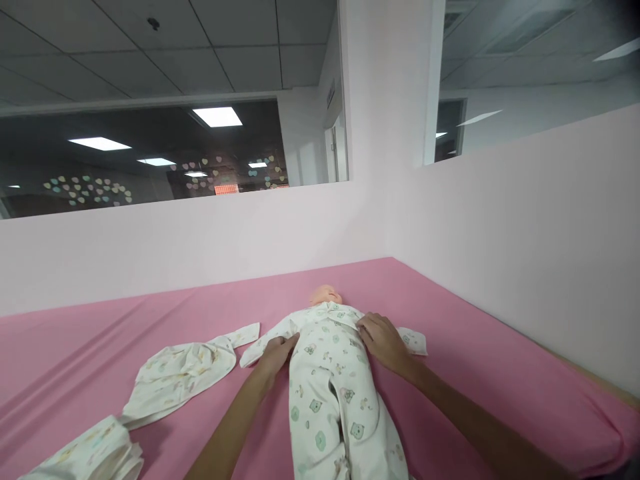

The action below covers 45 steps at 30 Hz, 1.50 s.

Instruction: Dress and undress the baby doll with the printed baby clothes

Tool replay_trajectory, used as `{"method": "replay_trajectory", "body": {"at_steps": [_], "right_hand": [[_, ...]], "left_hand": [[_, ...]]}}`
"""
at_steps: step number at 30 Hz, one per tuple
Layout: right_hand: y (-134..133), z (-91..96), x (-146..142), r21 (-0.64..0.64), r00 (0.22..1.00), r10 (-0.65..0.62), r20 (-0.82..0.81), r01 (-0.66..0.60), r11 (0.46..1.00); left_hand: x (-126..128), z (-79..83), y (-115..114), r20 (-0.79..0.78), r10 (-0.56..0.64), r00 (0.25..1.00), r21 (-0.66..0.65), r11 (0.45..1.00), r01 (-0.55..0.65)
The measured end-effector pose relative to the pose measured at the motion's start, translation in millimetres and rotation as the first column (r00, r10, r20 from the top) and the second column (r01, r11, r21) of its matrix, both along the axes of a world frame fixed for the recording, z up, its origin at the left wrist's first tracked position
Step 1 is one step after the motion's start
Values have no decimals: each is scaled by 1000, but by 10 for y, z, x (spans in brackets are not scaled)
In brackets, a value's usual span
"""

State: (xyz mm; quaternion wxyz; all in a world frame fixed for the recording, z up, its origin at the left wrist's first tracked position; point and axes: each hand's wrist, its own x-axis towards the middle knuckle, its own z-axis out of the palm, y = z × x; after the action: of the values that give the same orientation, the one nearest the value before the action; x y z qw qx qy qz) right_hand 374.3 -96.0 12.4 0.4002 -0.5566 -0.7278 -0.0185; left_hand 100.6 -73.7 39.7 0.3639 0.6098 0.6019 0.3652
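Observation:
A baby doll (326,295) lies on its back on the pink sheet (480,360), dressed in a white printed romper (333,393). My left hand (277,352) rests on the doll's side by the romper's sleeve, fingers curled on the cloth. On the other side, my right hand (384,340) lies flat on the doll's chest and far sleeve, fingers stretched out. Both forearms reach in from the bottom of the view.
A second white printed garment (180,373) lies spread on the sheet to the left. A folded stack of cloth (95,453) sits at the bottom left. Pale pink partition walls (500,220) close the bed at the back and right.

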Motion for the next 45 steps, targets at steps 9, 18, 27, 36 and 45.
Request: {"method": "replay_trajectory", "body": {"at_steps": [9,18,27,36,45], "right_hand": [[29,9,-26,3,987,-7,-159,7,1000],[-53,-135,-9,-32,954,171,-245,-184,982],[38,-282,167,0,999,-32,-36,32,999],[-26,-252,167,-23,996,-16,82,18,1000],[-291,-103,82,-34,923,9,-386,-24,999]], "left_hand": [[86,133,123,-218,-21,976,351,931,98],[251,319,172,17,23,1000,444,896,-28],[175,148,-55,-290,-17,957,502,849,167],[-130,23,-381,-421,-56,905,534,791,298],[79,154,-379,-352,-171,920,566,744,355]]}}
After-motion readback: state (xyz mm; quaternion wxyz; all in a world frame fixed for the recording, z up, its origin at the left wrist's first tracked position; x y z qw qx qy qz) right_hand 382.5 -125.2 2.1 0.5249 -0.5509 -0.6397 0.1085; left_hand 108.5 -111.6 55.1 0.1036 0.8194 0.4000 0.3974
